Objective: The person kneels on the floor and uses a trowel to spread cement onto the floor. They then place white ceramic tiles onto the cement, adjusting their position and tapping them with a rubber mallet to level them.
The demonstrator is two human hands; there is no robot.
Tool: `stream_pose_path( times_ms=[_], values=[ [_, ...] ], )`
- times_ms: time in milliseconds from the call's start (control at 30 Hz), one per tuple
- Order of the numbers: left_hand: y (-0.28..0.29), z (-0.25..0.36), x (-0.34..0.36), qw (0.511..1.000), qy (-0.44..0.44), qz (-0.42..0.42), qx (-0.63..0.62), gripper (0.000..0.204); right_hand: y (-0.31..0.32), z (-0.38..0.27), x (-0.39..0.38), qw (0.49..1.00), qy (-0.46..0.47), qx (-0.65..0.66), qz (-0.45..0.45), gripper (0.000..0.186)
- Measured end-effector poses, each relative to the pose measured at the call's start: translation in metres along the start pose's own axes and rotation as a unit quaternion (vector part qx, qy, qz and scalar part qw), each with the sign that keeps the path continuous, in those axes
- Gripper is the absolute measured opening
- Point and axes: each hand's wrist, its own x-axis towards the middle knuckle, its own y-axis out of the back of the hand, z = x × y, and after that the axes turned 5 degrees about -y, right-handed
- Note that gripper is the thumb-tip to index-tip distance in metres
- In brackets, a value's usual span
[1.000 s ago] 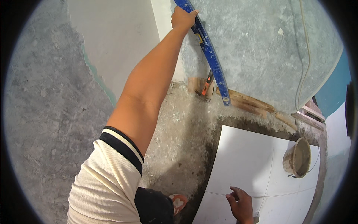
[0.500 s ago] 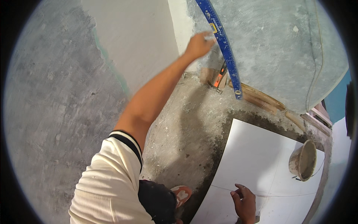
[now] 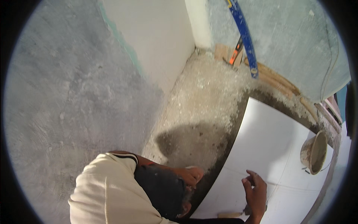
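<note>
My left hand [image 3: 191,176] hangs low in front of my dark-clothed leg [image 3: 158,190], close by my shoe [image 3: 198,172]. Its fingers are partly hidden, so I cannot see whether they are bent around anything. Over the white board [image 3: 257,136] on the floor is my right hand [image 3: 256,192], thumb and fingers apart and empty. Beside and below its wrist lies a hand tool with a pale handle [image 3: 229,215] and a dark grey part, perhaps a trowel. A dirty round bucket [image 3: 314,153] sits on the board's right part.
A blue spirit level [image 3: 244,35] leans on the far wall. Behind it stands a hammer [image 3: 236,52] with an orange and black handle. Wooden strips [image 3: 278,82] lie along the wall base. The grey plastered wall [image 3: 74,93] rises on the left.
My left hand has come away from the spirit level and down to beside my leg and shoe. The view has shifted, showing more of the pale-handled tool. My right hand stays over the board.
</note>
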Motion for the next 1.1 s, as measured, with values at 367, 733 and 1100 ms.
stream_pose_path(
  times_ms=[367, 733, 1100],
  values=[
    [-0.009, -0.006, -0.008, 0.997, 0.035, -0.048, 0.045, 0.022, -0.009, 0.004, 0.003, 0.997, -0.028, -0.004, -0.065, 0.036],
    [-0.008, -0.008, -0.007, 0.998, 0.025, -0.041, 0.031, 0.019, -0.004, 0.0, -0.008, 0.996, -0.041, -0.007, -0.084, 0.04],
    [-0.006, -0.002, -0.004, 0.994, 0.057, -0.07, 0.061, 0.02, 0.0, 0.006, -0.016, 0.995, -0.038, -0.013, -0.092, 0.043]
  ],
)
